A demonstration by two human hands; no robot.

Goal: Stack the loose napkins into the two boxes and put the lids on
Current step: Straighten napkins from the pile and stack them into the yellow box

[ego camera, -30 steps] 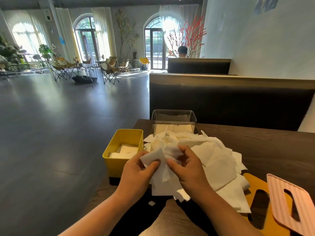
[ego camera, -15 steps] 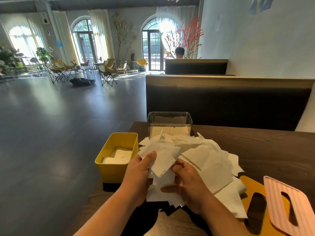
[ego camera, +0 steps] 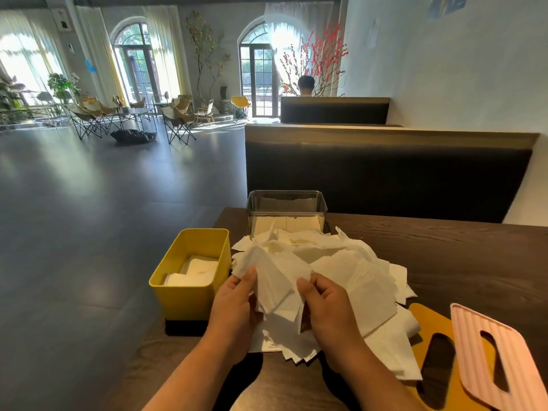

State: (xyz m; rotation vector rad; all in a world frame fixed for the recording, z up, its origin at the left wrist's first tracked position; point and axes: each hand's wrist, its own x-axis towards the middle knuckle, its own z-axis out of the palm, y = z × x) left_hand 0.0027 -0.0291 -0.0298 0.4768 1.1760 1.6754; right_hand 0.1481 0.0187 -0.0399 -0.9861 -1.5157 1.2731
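A loose heap of white napkins (ego camera: 353,274) covers the middle of the dark wooden table (ego camera: 444,250). My left hand (ego camera: 237,307) and my right hand (ego camera: 326,310) both pinch a napkin (ego camera: 275,280) lifted above the heap's near edge. To the left stands an open yellow box (ego camera: 189,289) with a few napkins lying flat inside. Behind the heap is a clear box (ego camera: 286,207), also open, with napkins stacked in it. A yellow lid (ego camera: 427,324) and a pink ribbed lid (ego camera: 474,345), each with an oval slot, lie at the near right.
The table's left edge drops to a dark floor just beside the yellow box. A dark bench back (ego camera: 385,170) runs behind the table, and a white wall (ego camera: 459,69) is on the right. A person (ego camera: 306,86) sits in a farther booth.
My hands have spread slightly apart and raised the napkin, which now hangs more opened out between them. The view has shifted a little.
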